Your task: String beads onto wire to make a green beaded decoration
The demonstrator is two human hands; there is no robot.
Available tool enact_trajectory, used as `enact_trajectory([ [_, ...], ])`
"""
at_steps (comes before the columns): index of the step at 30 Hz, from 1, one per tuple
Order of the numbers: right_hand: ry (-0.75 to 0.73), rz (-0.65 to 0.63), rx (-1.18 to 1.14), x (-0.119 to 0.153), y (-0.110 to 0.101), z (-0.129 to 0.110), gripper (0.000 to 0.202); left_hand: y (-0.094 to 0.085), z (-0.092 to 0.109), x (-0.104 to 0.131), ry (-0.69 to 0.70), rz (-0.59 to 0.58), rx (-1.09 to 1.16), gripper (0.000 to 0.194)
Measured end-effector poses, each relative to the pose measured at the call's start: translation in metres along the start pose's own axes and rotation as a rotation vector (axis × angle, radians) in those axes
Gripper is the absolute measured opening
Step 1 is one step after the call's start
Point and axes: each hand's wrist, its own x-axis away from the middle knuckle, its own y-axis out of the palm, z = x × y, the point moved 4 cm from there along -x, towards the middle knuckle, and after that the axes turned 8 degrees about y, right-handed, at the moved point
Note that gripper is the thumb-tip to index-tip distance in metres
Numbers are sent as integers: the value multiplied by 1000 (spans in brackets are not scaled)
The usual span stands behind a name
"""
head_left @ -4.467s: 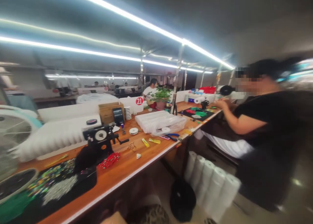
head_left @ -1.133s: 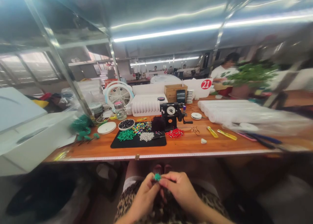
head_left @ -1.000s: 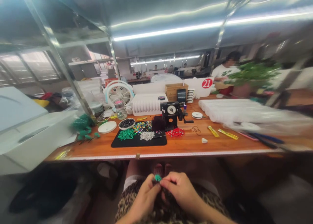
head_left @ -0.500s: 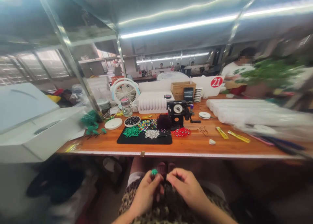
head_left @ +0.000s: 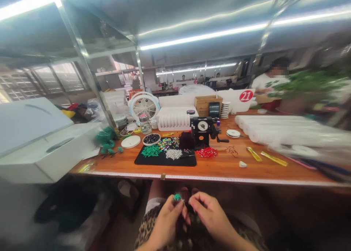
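One green cluster point(head_left: 177, 197), partly hidden, left hand point(head_left: 168, 219) pinching, right hand point(head_left: 211, 211) apart, hold unclear

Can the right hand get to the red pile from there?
Probably yes: the right hand would need to rise over the table edge, but the black device stands behind the red pile, leaving its front side open.

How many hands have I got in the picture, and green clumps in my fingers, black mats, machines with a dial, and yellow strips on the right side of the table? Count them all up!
Hands, left hand and right hand: 2
Green clump: 1
Black mat: 1
Machine: 1
Yellow strips: 2
Total: 7
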Motion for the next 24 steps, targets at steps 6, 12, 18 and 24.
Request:
enact_trajectory([
  [6,166,-65,-153,6,1,8,35,7,13,4,-13,-7,62,43],
  [12,232,-111,-411,6,5,10,25,4,7,3,25,-8,65,41],
  [18,227,-105,-375,4,2,16,26,2,4,1,31,37,115,42],
  [24,205,-114,-401,5,0,16,28,4,6,1,6,81,155,45],
])
